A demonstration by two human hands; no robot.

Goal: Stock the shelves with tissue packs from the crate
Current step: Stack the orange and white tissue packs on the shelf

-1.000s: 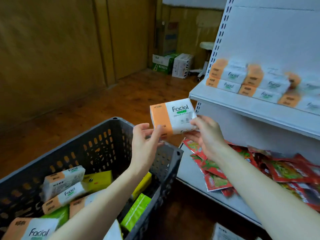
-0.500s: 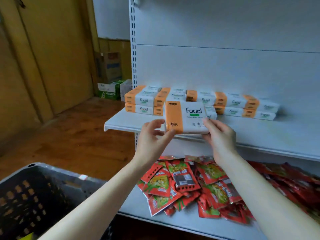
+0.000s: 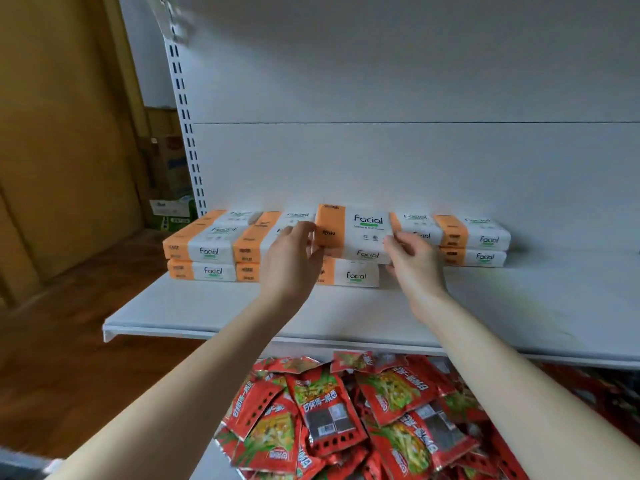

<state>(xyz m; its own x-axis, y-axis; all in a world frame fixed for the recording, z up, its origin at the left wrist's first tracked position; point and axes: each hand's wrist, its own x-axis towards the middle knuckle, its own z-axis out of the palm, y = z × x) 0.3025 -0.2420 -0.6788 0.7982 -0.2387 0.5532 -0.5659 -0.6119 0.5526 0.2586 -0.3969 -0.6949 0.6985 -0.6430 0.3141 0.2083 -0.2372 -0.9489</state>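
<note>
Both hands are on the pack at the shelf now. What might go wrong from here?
1. The held tissue pack looks tilted over the lower pack; released so, it may slide forward onto the shelf.
2. The left hand and right hand sit close against the neighbouring stacks; pulling out could drag those packs askew.

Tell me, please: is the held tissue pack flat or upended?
Flat: the tissue pack lies label up atop lower pack, between left hand and right hand.
</note>
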